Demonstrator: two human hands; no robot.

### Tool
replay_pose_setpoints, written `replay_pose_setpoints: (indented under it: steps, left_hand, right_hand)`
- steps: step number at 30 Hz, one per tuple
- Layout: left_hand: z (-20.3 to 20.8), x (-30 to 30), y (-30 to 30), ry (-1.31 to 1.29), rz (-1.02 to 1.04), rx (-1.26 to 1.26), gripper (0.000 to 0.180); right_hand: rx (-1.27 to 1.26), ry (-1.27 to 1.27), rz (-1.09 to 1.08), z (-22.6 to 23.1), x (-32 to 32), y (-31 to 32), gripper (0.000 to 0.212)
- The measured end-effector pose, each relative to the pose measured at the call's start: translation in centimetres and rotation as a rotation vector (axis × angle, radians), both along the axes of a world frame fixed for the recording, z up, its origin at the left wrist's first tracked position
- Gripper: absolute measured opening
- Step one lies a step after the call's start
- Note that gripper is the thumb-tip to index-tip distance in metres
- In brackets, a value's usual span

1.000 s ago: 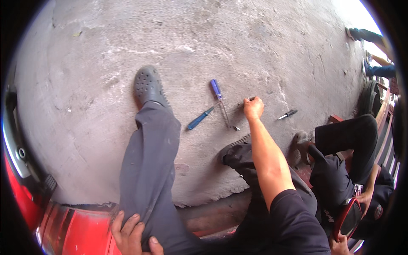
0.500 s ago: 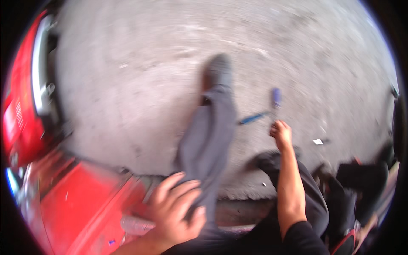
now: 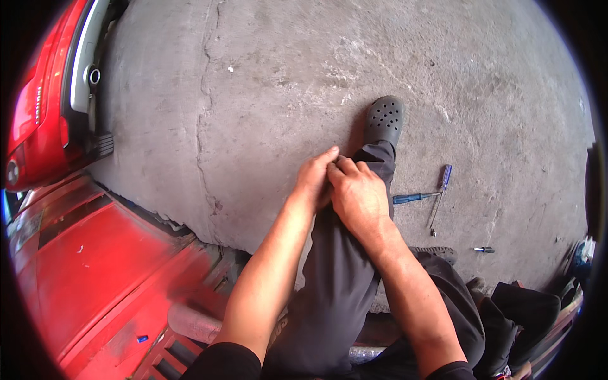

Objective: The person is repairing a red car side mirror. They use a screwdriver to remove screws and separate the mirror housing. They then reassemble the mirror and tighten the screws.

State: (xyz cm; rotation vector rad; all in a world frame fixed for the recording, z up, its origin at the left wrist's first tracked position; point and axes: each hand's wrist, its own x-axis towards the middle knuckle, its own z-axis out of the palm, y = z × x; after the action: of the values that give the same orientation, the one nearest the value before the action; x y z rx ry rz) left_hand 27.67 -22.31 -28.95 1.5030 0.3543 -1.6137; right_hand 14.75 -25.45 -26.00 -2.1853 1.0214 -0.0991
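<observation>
My left hand (image 3: 315,178) and my right hand (image 3: 361,195) meet above my outstretched leg in dark trousers (image 3: 339,272). The fingers of both hands are curled in and pressed together. Whatever lies between them is hidden. Beyond the hands, a grey clog with holes (image 3: 384,120) covers the foot of that leg. To the right of my right hand, a screwdriver with a blue handle (image 3: 410,198) lies on the concrete. Its tip meets a purple-handled screwdriver (image 3: 447,175), whose long thin shaft points back toward me.
A small black-handled piece (image 3: 486,249) and a tiny metal bit (image 3: 433,233) lie on the concrete floor (image 3: 272,120). A red car (image 3: 47,107) stands at far left. Nearer is a worn red panel (image 3: 95,266). Another person's dark-clothed legs (image 3: 519,310) are at lower right.
My right hand has come up and left from beside the purple-handled screwdriver. My left hand, fingers spread before, has moved forward and closed against it. The view has shifted.
</observation>
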Motion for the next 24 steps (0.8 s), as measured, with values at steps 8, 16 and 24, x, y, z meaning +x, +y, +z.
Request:
replay_pose_setpoints:
  steps: [8,16,24]
  left_hand:
    - [-18.1,15.4,6.9,-0.367,-0.06,0.146,0.017]
    - [-21.5,22.8,6.6,-1.229,-0.95,0.596,0.03]
    - [-20.4,26.6,9.1,-1.337,-0.841,0.489,0.054]
  right_hand:
    - [0.548,-0.211,-0.762,-7.8,-8.9,1.7,0.038]
    - [0.47,0.552,-0.96,-17.9,-36.1,11.8,0.041]
    - [0.477,0.497,-0.85,-22.2,-33.0,15.5,0.05]
